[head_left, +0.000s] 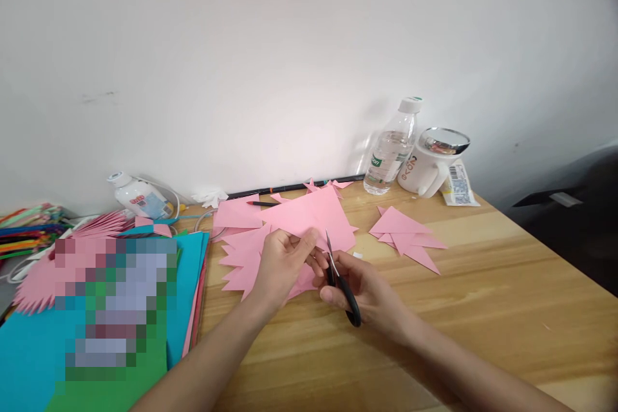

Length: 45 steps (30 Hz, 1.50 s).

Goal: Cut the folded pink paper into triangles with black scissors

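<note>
My left hand (288,264) pinches the near edge of a pink sheet of paper (313,212) between thumb and fingers. Black-handled scissors (355,309) are in my right hand (369,296), their blades pointing away from me at the sheet's near edge, close to my left fingertips. Whether the blades are in the paper I cannot tell. Beneath the sheet lie pink cut pieces with jagged, pointed edges (239,261), partly hidden by it and by my left hand. To the right rests a small pile of pink pointed scraps (403,232).
Toward the wall stand a clear water bottle (386,158), a white mug (420,170) and a small packet (458,187). A red-tipped pen (263,204) lies behind the sheet. Leftward are blue paper (190,264), a pink fringed paper piece (43,283), a white bottle (140,196) and colourful sticks (29,232).
</note>
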Motion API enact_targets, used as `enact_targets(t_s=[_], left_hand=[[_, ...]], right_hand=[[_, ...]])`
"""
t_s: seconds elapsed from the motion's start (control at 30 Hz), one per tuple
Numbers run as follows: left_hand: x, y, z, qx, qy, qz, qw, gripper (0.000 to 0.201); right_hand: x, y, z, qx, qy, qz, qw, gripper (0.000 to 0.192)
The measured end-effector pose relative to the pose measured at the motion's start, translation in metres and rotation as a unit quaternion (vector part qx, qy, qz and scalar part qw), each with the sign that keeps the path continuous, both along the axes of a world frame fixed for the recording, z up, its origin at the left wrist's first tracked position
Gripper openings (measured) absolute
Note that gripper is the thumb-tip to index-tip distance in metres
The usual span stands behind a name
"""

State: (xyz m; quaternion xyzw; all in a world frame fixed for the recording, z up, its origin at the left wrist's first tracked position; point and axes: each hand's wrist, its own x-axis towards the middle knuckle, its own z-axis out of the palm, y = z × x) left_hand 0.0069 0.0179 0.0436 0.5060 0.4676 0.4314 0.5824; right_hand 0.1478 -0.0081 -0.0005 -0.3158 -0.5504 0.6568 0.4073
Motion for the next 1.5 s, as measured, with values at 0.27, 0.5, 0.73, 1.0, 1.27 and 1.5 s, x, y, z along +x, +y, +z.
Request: enact_targets(t_s=[0.27,0.5,0.73,1.0,1.27,1.5], left_hand=[[0.0007,0.0002,-0.0011,-0.009,-0.018,-0.011,1.0,0.034],[0.0003,0.0003,0.0009,-0.009,-0.004,-0.019,1.0,0.03],[0.002,-0.0005,0.0052,-0.018,0.004,-0.005,1.0,0.02],[0.0015,0.0003,0.0006,0.0,-0.053,0.015,0.998,0.024],[0.0015,0.0004,-0.0001,0.017,-0.038,0.083,0.996,0.022],[0.0004,0.0001,0.0013,0.012,-0.028,0.059,0.998,0.022]], right_hand=[[-0.0011,0.001,0.0017,0.024,0.005,-0.004,1.0,0.034],[-0.0002,0.0014,0.0011,0.027,0.003,-0.005,1.0,0.03],[0.0004,0.0015,-0.0027,0.003,0.008,-0.002,1.0,0.036],[-0.0006,0.0026,0.0015,0.031,-0.018,-0.024,0.999,0.035],[0.0021,0.0025,0.0004,0.008,-0.011,-0.006,1.0,0.036],[0.0025,0.0022,0.0006,-0.002,0.01,0.0,1.0,0.032]])
